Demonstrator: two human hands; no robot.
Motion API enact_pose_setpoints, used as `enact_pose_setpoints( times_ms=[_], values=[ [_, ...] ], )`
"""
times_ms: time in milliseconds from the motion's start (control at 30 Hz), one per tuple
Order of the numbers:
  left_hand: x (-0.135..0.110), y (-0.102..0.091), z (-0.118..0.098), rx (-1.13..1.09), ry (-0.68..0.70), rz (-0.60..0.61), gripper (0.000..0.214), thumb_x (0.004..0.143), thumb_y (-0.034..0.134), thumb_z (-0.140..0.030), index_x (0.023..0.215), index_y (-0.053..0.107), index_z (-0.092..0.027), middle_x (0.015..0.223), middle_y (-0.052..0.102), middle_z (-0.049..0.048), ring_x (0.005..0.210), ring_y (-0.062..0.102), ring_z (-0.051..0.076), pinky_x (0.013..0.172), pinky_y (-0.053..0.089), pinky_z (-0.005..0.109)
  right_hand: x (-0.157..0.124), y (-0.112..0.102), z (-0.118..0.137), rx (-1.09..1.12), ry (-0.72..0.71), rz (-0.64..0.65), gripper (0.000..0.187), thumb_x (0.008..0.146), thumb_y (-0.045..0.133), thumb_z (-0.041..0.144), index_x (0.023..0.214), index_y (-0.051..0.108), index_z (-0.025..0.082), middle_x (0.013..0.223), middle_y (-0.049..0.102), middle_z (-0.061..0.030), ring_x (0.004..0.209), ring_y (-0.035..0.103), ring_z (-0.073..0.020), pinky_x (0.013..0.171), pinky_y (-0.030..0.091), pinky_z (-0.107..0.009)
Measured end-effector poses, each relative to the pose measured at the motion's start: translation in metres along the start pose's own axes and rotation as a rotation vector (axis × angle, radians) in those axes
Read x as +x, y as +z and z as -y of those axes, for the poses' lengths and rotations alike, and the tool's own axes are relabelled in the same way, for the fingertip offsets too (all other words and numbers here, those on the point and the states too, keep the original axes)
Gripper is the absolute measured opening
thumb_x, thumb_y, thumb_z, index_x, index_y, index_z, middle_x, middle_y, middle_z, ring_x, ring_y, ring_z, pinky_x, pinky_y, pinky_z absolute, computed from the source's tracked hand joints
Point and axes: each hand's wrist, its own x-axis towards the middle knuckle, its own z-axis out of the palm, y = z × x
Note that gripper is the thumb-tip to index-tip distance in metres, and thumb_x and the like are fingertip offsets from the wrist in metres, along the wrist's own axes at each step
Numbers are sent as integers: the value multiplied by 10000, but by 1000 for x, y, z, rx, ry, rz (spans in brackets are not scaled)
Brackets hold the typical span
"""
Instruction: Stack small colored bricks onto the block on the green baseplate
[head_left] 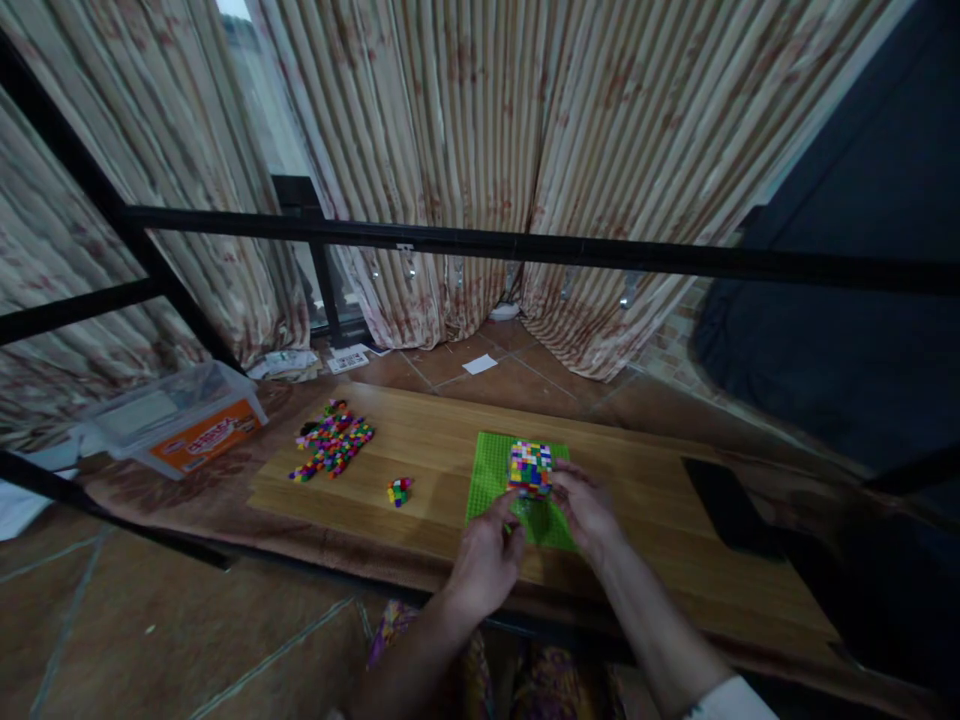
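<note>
A multicoloured block built of small toy bricks point(530, 465) stands on a green studded baseplate point(490, 470). My right hand point(585, 507) is at its right side, with the fingers curled against the edge. Close to the block's front left corner, my left hand point(487, 560) has its index finger and thumb drawn together. Whatever lies between those fingertips is too small to make out. To the left on the wooden board, a small cluster of bricks point(399, 491) lies apart from a larger spread of loose bricks point(335, 441).
Both hands work over a long wooden board point(435, 440). A clear plastic box point(180, 415) with an orange label stands left of it. A dark flat object point(727, 505) lies on its right end. A black metal bar point(465, 237) crosses in front of striped curtains point(450, 130).
</note>
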Motion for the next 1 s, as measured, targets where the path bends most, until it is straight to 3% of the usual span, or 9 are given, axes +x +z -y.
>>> enact_pose_setpoints(
  times_ms=[133, 233, 333, 433, 600, 800, 1000],
  values=[
    [-31, -47, 33, 69, -102, -109, 387, 879, 486, -239, 1255, 565, -203, 910, 708, 37, 726, 652, 153, 696, 511, 260, -15, -21, 0, 33, -36, -47, 315, 499, 759, 275, 798, 676, 220, 733, 664, 38, 611, 542, -93, 523, 407, -200],
    [-46, -81, 59, 159, -187, -290, 377, 875, 470, -215, 1238, 569, -197, 941, 704, 48, 803, 670, 171, 748, 517, 281, -33, -28, -16, -36, -111, -64, 337, 550, 776, 341, 852, 694, 217, 815, 690, 18, 659, 554, -104, 558, 404, -212],
    [-49, -103, 79, 290, -202, -427, 418, 848, 495, -192, 1262, 543, -179, 1019, 676, 76, 949, 652, 210, 866, 514, 351, -54, -20, -43, -254, -194, 97, 332, 635, 741, 436, 874, 717, 206, 805, 715, -14, 675, 591, -147, 619, 442, -270],
    [-41, -110, 93, 418, -121, -445, 532, 768, 562, -148, 1298, 513, -154, 1235, 581, 125, 1154, 554, 273, 1013, 447, 457, -71, 3, -70, -429, -271, 329, 274, 701, 684, 448, 835, 726, 213, 829, 733, -40, 778, 651, -202, 738, 488, -332],
    [-22, -110, 107, 374, 12, -324, 680, 723, 501, -41, 1389, 409, -139, 1389, 468, 147, 1310, 434, 270, 1096, 388, 474, -75, 59, -96, -771, -604, 520, 246, 844, 498, 348, 890, 707, 225, 855, 710, -48, 771, 653, -191, 740, 508, -333],
    [-13, -116, 121, 311, 48, -221, 699, 740, 413, -12, 1427, 334, -109, 1400, 485, 164, 1324, 428, 244, 1118, 358, 482, -68, 112, -113, -915, -715, 634, 240, 798, 566, 230, 1005, 684, 253, 937, 668, -48, 886, 632, -211, 822, 484, -339],
    [-12, -117, 125, 298, 30, -193, 661, 780, 452, -64, 1427, 324, -113, 1414, 478, 169, 1330, 418, 256, 1113, 356, 499, -65, 124, -119, -1031, -751, 629, 204, 817, 537, 183, 958, 672, 244, 948, 643, -73, 886, 614, -235, 795, 469, -354]
  ],
)
